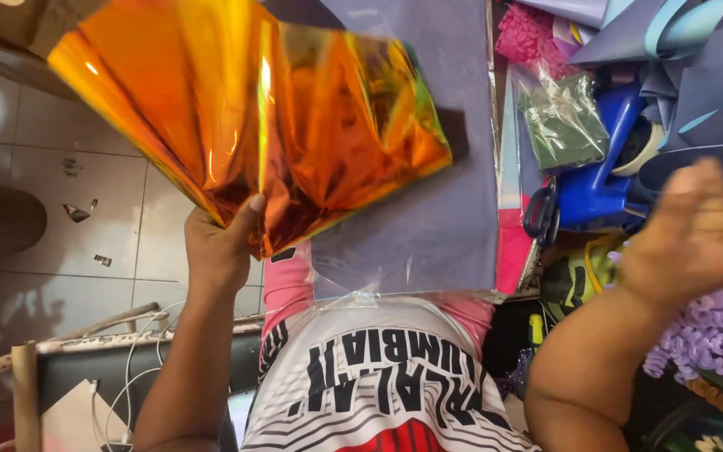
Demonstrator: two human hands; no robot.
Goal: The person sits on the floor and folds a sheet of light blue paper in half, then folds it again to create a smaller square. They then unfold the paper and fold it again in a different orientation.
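Note:
My left hand pinches the gathered bottom of a shiny orange iridescent foil sheet, which fans out upward and to both sides. My right hand hovers at the right, blurred, fingers spread and holding nothing, above curly purple ribbon. Behind the foil a grey-purple paper sheet lies on the work surface, with clear plastic film over its lower edge.
A clear bag of green material, a blue plastic tool, scissors, pink material and rolled blue-grey sheets crowd the right side. White tiled floor shows at left, with a cardboard tube and white cables below.

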